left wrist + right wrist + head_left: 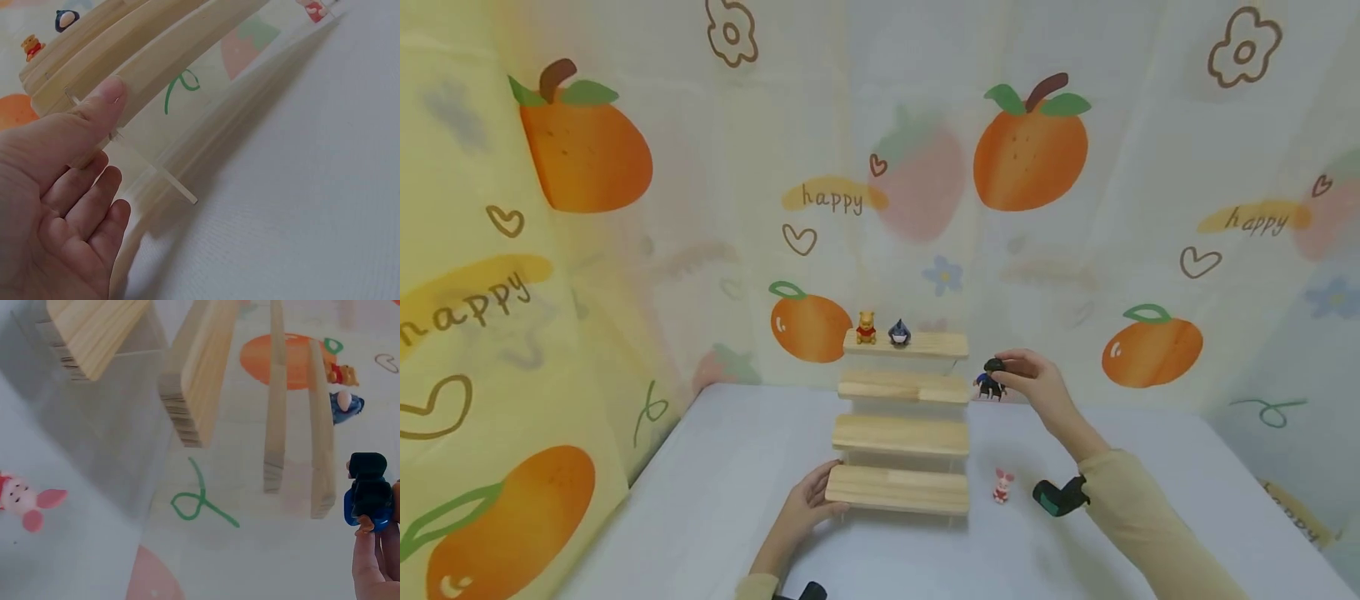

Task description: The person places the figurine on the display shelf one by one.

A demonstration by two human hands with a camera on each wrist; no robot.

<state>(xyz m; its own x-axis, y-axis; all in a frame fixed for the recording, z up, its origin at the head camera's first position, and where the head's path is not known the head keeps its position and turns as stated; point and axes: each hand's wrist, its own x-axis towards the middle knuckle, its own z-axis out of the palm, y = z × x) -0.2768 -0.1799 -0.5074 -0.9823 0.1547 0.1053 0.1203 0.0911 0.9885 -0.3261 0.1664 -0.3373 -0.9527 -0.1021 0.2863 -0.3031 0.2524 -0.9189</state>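
A stepped wooden display rack (902,435) with several shelves stands on the white table. At its lowest shelf (898,490), my left hand (805,504) grips the left end; the left wrist view shows the thumb (103,103) on the wood and the other fingers curled beneath. Beside the top shelf's right end, my right hand (1037,385) pinches a small toy figure (990,380) with a dark hat and blue body, held in the air. On the top shelf sit a yellow bear figurine (866,330) in red and a blue-grey donkey figurine (899,333).
A pink piglet figurine (1002,486) stands on the table (722,467), right of the rack and below my right forearm. Behind the table hangs a fruit-printed cloth (1030,275). A black wrist camera (1060,496) is strapped to the right wrist.
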